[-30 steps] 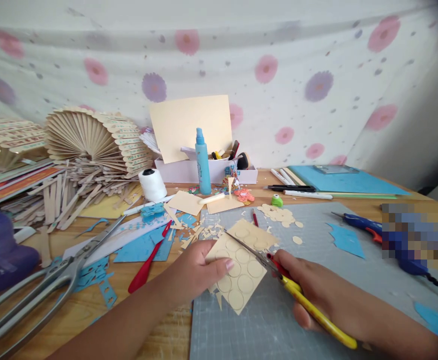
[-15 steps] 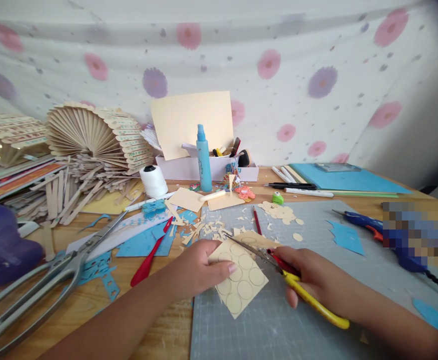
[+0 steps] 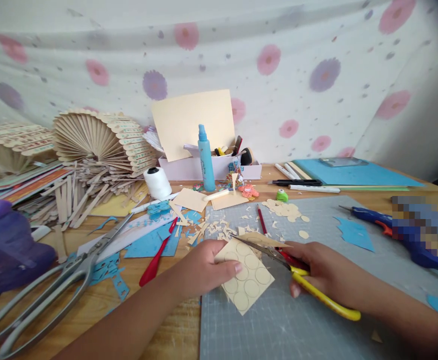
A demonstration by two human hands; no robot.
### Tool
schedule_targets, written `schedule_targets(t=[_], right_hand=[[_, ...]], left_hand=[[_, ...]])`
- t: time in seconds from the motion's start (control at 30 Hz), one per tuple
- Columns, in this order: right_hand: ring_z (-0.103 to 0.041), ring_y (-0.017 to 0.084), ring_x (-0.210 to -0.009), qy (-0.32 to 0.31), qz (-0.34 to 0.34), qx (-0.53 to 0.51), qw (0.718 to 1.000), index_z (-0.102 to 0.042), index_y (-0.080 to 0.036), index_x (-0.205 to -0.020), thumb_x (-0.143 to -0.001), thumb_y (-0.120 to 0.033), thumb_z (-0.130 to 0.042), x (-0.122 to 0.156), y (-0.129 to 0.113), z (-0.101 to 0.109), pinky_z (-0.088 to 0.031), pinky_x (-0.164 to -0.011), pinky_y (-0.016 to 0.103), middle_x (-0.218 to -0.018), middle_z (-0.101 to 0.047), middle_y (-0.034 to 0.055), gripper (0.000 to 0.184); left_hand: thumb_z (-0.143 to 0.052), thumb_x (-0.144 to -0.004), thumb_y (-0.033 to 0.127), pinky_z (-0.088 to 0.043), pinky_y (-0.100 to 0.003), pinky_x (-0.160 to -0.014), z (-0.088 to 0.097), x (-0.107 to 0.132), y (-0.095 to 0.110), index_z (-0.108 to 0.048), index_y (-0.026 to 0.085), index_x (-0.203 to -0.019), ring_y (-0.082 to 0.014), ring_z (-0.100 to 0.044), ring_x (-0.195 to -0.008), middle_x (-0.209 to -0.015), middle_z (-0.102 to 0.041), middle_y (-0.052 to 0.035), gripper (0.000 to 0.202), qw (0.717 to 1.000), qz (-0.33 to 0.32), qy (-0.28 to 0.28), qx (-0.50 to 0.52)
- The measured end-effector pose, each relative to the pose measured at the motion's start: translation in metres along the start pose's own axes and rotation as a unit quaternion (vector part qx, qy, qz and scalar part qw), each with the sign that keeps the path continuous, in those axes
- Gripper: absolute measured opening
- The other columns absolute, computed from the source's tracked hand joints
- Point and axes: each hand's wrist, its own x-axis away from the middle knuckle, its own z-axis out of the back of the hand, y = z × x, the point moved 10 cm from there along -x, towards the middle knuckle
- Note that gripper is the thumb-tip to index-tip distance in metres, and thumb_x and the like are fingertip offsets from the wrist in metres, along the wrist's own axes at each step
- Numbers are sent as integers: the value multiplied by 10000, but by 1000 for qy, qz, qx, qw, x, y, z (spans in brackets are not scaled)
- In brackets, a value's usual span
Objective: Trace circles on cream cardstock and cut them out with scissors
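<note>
My left hand (image 3: 211, 267) pinches a cream paper sheet (image 3: 252, 280) printed with rows of circle outlines, thumb on top and fingers hidden underneath. In my right hand (image 3: 316, 272) is a pair of scissors (image 3: 305, 282) with yellow and red handles. Their blades lie along the sheet's upper edge and point left, with a cream paper strip (image 3: 266, 240) rising just behind them. Both hands are above the grey cutting mat (image 3: 264, 330). Beyond the blades, small cream scraps (image 3: 219, 227) are scattered, and a pile of cut cream circles (image 3: 284, 210) lies farther back.
Large metal shears (image 3: 72, 270) and a red-handled tool (image 3: 158, 257) lie on the left. A blue glue gun (image 3: 384, 222) rests at the right. Behind stand a blue bottle (image 3: 205, 162), a thread spool (image 3: 157, 183) and stacked craft sticks (image 3: 102, 185).
The view has shifted slightly, so most things sit a little farther right. Both hands keep their grip, and the paper strip behind the blades reaches farther right over the scissors.
</note>
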Motion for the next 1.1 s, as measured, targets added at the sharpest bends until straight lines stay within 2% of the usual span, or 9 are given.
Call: schedule_targets(t=[0.1,0.2,0.33,0.4,0.53,0.67,0.8,0.87,1.1], right_hand=[[-459,135,-579,-16,-32,28,999,-510,-187,-651,-656,-278,-599,-3,11,-5,-331,-517,226,-590,-527,-32,127],[-448,132,-581,-6,-43,-2,999,-455,-190,-640,-691,-297,-556,-3,16,-2,-345,-520,228,-586,-498,-27,156],[-492,179,-648,26,-17,-40,999,-443,-200,-800,-706,-485,-513,5,17,9,-409,-562,282,-711,-521,22,308],[-525,213,-711,10,-1,-44,999,-457,-205,-869,-722,-552,-468,11,18,8,-432,-596,307,-770,-540,49,377],[-540,245,-832,-32,22,-36,999,-480,-219,-948,-758,-548,-442,15,17,0,-447,-676,325,-887,-566,71,382],[-530,227,-769,-54,26,-24,998,-481,-218,-953,-773,-572,-393,14,9,-3,-442,-665,329,-848,-557,60,407],[-521,221,-740,-75,13,-23,997,-489,-217,-951,-755,-615,-381,13,5,-4,-429,-627,308,-832,-550,54,456],[-511,219,-730,-77,6,-31,997,-490,-212,-934,-742,-621,-399,12,5,-5,-419,-615,305,-823,-546,52,461],[-495,193,-672,-52,-13,-40,998,-515,-207,-781,-731,-549,-476,11,3,-3,-404,-570,276,-730,-544,26,348]], left_hand=[[-580,-701,278,-462,-246,-602,1,-1,0,-630,161,-813,-164,-619,-681,-738,-678,-38,169,1000,3,3,1],[-582,-694,257,-435,-209,-555,4,-1,1,-615,162,-769,-128,-584,-624,-685,-647,-10,126,1000,-6,15,18],[-547,-703,233,-357,-156,-461,24,-2,11,-557,151,-684,-65,-476,-507,-568,-526,42,84,991,-58,106,61],[-539,-706,249,-343,-155,-428,34,-1,15,-529,150,-681,-60,-444,-469,-540,-487,48,102,982,-78,156,78],[-541,-726,333,-400,-198,-393,39,-2,22,-507,162,-791,-89,-483,-440,-585,-534,29,186,971,-111,180,111],[-527,-745,360,-421,-218,-384,50,1,22,-474,179,-841,-108,-519,-440,-612,-566,25,211,955,-126,226,144],[-522,-754,345,-433,-214,-398,65,10,30,-482,186,-853,-100,-520,-466,-647,-569,31,191,929,-182,284,153],[-524,-756,341,-443,-213,-404,65,12,33,-483,184,-849,-105,-528,-489,-640,-558,33,186,927,-195,289,139],[-509,-764,321,-433,-207,-394,48,9,39,-485,172,-798,-97,-509,-423,-546,-529,49,155,954,-173,240,54]])
